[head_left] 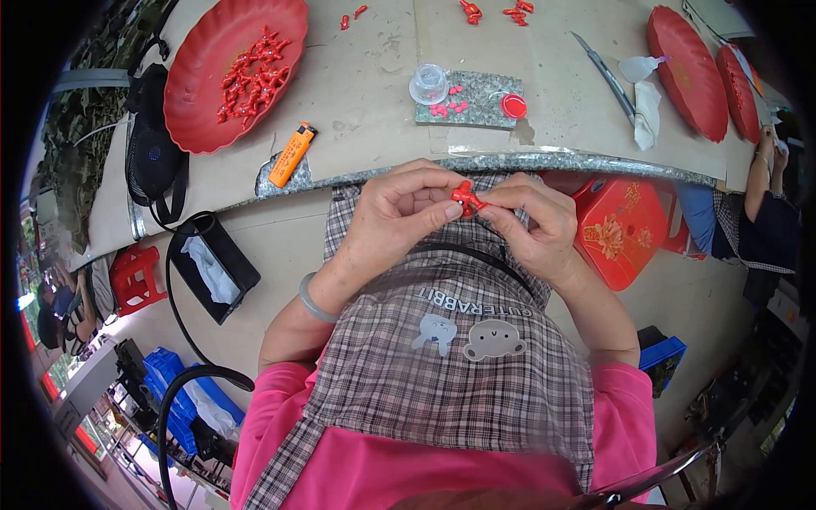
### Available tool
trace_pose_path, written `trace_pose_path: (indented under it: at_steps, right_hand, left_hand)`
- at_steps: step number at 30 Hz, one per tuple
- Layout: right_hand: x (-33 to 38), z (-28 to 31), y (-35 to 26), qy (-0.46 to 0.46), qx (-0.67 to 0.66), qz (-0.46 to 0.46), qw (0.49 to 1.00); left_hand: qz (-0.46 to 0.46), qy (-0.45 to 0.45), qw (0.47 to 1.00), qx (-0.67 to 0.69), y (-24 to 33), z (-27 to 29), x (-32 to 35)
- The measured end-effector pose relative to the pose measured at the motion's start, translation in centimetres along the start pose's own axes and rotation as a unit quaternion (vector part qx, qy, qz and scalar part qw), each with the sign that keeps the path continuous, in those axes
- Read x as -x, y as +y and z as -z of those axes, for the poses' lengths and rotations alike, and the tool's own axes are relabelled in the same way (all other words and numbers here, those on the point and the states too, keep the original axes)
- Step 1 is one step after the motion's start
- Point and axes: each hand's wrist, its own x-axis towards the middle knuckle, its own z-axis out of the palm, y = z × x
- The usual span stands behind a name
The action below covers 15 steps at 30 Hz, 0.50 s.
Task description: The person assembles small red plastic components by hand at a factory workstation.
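Note:
Just in front of the table edge, a small red figurine (pixel 465 197) sits between my two hands. My left hand (pixel 399 208) pinches it from the left with thumb and forefinger. From the right, my right hand (pixel 541 223) grips its thin protruding end between finger and thumb. On the table beyond, pink bits (pixel 448 110) lie on a speckled grey slab (pixel 486 92), beside a clear small cup (pixel 429 83) and a round red lid (pixel 513 106). A large red scalloped dish (pixel 189 110) at the left holds a heap of similar red figurines (pixel 252 75).
An orange lighter (pixel 293 155) lies near the table edge. Tweezers (pixel 605 76), a white tissue (pixel 647 116), a squeeze bottle (pixel 641 66) and another red dish (pixel 690 81) are at right. Several loose red pieces (pixel 470 12) lie farther back. A red stool (pixel 623 229) stands beside me.

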Motion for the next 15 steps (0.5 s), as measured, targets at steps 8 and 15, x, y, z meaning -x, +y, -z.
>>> trace_pose_path:
  at_steps: [8, 15]
  right_hand:
    - [0.4, 0.4, -2.0, -0.014, 0.03, 0.043, 0.999]
    - [0.3, 0.5, -2.2, 0.005, 0.027, 0.102, 0.994]
  left_hand:
    - [-0.033, -0.037, 0.998, -0.023, 1.2, 0.0, 0.9]
    - [-0.091, -0.063, 0.992, -0.063, 1.8, -0.2, 1.0]
